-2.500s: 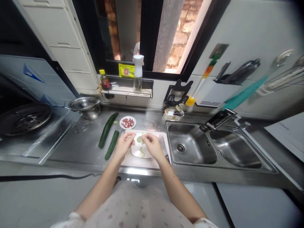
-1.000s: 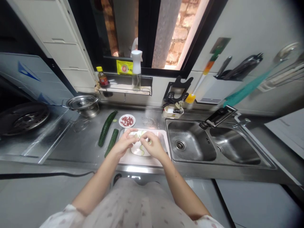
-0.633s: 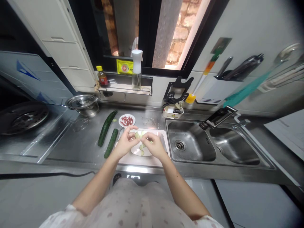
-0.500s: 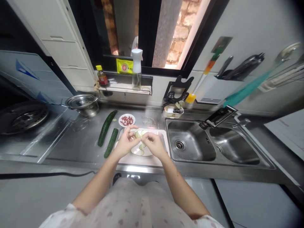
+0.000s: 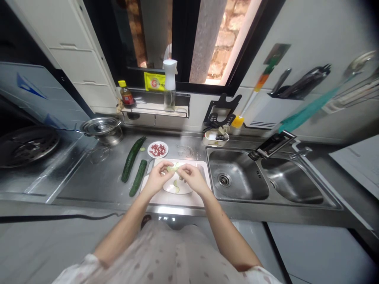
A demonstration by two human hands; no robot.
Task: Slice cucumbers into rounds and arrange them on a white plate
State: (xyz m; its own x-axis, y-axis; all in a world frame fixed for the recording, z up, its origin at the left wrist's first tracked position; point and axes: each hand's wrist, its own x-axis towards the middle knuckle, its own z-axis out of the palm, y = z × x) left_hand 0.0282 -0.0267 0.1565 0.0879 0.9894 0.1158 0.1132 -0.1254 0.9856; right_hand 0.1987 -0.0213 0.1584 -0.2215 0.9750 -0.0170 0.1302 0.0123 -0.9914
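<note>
Both hands work over a white plate (image 5: 184, 189) that sits on a white cutting board (image 5: 166, 198). My left hand (image 5: 156, 180) pinches a pale green cucumber slice (image 5: 170, 169) above the plate. My right hand (image 5: 192, 178) is closed in a pinch just right of that slice, touching it. More cucumber slices (image 5: 176, 186) lie on the plate. Left of the board rest a short cucumber piece (image 5: 138, 178) and a long whole cucumber (image 5: 132, 157).
A small dish of red bits (image 5: 158, 150) stands behind the board. A double steel sink (image 5: 242, 178) with a tap (image 5: 274, 145) is to the right. A lidded pot (image 5: 102, 129) and stove (image 5: 25, 145) are at the left. Bottles stand on the window shelf (image 5: 154, 110).
My hands have kept close together above the plate, shifting slightly as the fingers handle cucumber slices. The view has drifted a little. Nothing else has moved.
</note>
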